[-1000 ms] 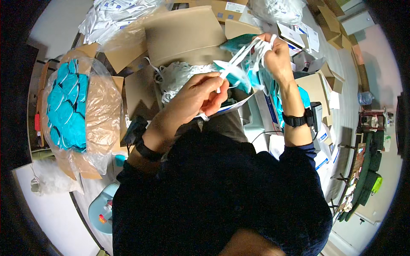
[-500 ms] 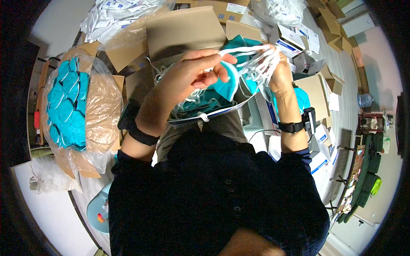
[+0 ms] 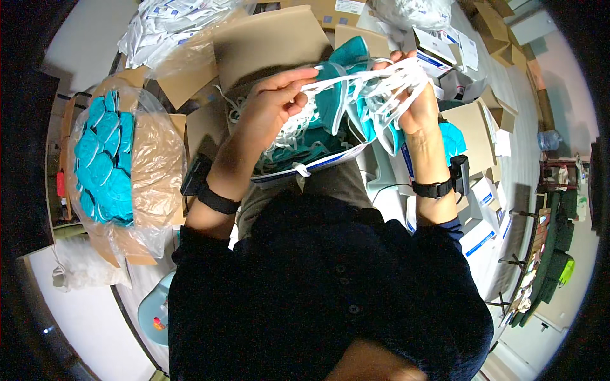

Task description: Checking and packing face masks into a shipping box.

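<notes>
In my right hand (image 3: 422, 113) a bunch of white elastic straps (image 3: 389, 89) is gripped, looped over the fingers. Several teal cup-shaped face masks (image 3: 331, 101) hang from these straps between my hands. My left hand (image 3: 274, 105) is closed, thumb against fingers, on a white strap stretched across toward the right hand. Below, on my lap, stands an open box (image 3: 337, 159) holding more teal masks and tangled white straps (image 3: 300, 130). A strap is knotted over its near edge. The right fingertips are partly covered by straps.
To the left, a plastic-lined carton (image 3: 152, 171) holds a heap of teal masks (image 3: 105, 165). Cardboard flaps (image 3: 273, 47) rise beyond the lap box. Small white boxes (image 3: 432, 51) and open cartons crowd the right. White packets (image 3: 171, 28) pile up at the far left.
My left hand has moved slightly left and closed on a strap, drawing it out. The hanging masks have shifted left and up, with more of them visible between my hands.
</notes>
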Demonstrator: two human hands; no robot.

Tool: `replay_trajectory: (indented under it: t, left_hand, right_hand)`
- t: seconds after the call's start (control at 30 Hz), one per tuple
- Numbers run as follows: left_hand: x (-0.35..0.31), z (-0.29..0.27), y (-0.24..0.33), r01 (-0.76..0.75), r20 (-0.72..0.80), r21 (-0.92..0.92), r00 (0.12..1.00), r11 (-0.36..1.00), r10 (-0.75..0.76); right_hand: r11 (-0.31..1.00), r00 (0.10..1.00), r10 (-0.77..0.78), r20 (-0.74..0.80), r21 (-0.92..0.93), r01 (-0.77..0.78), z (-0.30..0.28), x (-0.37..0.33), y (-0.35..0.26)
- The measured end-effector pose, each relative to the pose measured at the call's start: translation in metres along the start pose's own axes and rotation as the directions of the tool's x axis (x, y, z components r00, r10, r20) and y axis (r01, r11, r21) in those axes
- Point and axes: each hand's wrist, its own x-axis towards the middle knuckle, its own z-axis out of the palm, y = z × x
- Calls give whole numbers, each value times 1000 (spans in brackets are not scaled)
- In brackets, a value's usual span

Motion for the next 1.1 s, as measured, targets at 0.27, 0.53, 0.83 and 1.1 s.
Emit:
replay_trajectory:
  t: [0.27, 0.53, 0.83, 1.1]
  left_hand:
    - [-1, -20, 11, 28, -89, 199, 996, 980, -10]
    - [4, -35, -14, -150, 157, 986, 983, -72, 93]
    - [62, 1, -96, -283, 192, 894, 943, -348, -271]
    - [54, 6, -84, -169, 154, 918, 986, -360, -69]
  right_hand:
    - [1000, 999, 2, 41, -9, -2, 5, -8, -8]
    - [962, 957, -262, 126, 113, 248, -25, -19, -52]
    - [971, 940, -213, 266, 167, 172, -16, -49, -107]
    - [888, 919, -387, -72, -299, 350, -36, -74, -115]
